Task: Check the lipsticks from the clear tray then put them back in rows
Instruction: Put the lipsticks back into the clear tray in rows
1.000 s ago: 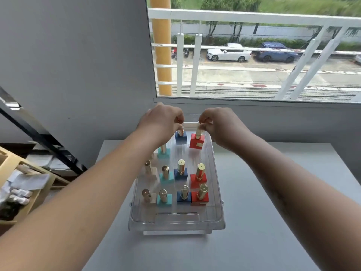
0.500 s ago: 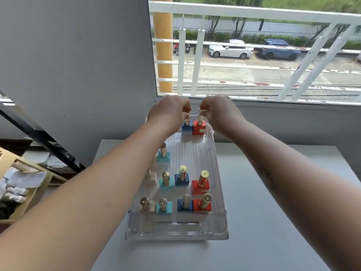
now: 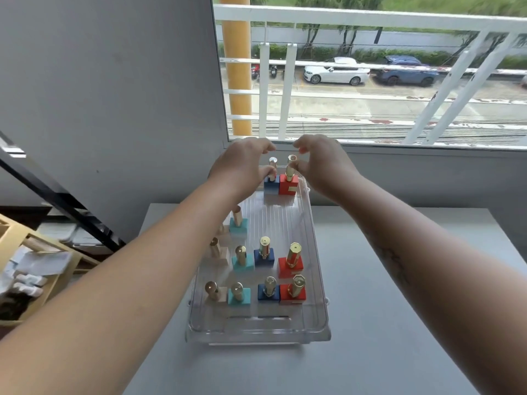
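Both hands at the clear tray's (image 3: pixel 319 280) far end: left hand (image 3: pixel 242 166) pinching the blue-based lipstick (image 3: pixel 272 181), right hand (image 3: pixel 322 163) pinching the red-based lipstick (image 3: pixel 288 181). Best set them flush, side by side.

Both forearms showing bare to frame edge, no sleeves in view. Left hand (image 3: pixel 242 166) and right hand (image 3: pixel 322 163) wearing no gloves, rings or watch that can be made out. Small dark marking (image 3: pixel 395 262), poss. tattoo, showing on right forearm; too blurred for detail.
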`<move>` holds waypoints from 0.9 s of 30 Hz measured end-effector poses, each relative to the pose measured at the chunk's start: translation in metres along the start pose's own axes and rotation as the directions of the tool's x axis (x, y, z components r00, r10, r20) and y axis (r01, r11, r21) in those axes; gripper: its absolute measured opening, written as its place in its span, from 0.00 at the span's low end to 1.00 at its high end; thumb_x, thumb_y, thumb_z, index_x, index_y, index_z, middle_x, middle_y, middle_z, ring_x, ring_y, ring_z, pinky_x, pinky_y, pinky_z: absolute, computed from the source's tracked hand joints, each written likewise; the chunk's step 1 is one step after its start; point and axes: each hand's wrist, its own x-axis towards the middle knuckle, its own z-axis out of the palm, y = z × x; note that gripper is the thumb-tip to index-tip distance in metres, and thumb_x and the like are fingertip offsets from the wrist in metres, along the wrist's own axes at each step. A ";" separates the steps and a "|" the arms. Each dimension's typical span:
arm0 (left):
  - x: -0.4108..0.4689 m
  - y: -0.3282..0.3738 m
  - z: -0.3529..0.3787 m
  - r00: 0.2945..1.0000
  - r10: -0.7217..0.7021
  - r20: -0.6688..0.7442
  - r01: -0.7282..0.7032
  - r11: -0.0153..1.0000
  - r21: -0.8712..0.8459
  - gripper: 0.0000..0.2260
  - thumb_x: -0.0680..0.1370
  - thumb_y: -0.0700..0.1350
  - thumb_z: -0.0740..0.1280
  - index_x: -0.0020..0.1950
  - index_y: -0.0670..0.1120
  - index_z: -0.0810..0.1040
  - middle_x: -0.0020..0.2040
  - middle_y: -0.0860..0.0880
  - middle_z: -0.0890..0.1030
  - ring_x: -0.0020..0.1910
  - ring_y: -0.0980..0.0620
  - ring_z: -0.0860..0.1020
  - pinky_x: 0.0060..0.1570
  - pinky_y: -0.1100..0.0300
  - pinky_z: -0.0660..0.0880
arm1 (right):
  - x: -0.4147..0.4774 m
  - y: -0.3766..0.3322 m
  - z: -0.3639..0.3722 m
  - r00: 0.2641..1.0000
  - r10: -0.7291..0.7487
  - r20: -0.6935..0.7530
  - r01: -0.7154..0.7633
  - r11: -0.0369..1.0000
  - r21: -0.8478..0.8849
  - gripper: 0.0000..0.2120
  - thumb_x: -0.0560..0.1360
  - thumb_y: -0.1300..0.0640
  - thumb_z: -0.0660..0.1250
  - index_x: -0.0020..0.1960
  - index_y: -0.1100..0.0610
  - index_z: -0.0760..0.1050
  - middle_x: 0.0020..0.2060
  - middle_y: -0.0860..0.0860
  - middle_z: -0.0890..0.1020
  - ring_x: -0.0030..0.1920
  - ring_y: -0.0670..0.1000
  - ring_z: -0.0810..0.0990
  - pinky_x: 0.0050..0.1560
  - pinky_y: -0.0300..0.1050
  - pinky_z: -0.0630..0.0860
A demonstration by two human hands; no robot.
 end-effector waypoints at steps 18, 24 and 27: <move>-0.103 0.002 -0.022 0.990 0.097 0.099 -0.087 0.991 -0.098 0.09 0.72 0.57 0.72 0.50 0.57 0.81 0.42 0.65 0.76 0.46 0.71 0.67 0.38 0.69 0.62 | -0.124 -0.007 -0.022 0.981 -0.122 0.154 0.103 0.987 0.124 0.08 0.74 0.49 0.71 0.51 0.49 0.82 0.40 0.40 0.80 0.40 0.36 0.76 0.39 0.30 0.70; -0.123 0.008 -0.011 0.986 0.102 0.134 -0.097 0.994 -0.039 0.12 0.71 0.52 0.75 0.53 0.55 0.82 0.45 0.59 0.81 0.52 0.59 0.70 0.45 0.61 0.70 | -0.141 -0.007 -0.007 0.974 -0.119 0.195 0.107 0.992 0.069 0.08 0.73 0.53 0.72 0.52 0.50 0.81 0.43 0.43 0.81 0.37 0.35 0.75 0.37 0.29 0.68; -0.125 0.009 -0.007 0.988 0.115 0.100 -0.119 0.993 0.028 0.10 0.74 0.48 0.73 0.56 0.52 0.82 0.48 0.56 0.83 0.56 0.53 0.71 0.52 0.53 0.73 | -0.142 -0.008 0.001 0.980 -0.102 0.174 0.093 0.994 0.063 0.07 0.74 0.55 0.72 0.52 0.51 0.81 0.43 0.44 0.81 0.37 0.37 0.74 0.35 0.30 0.67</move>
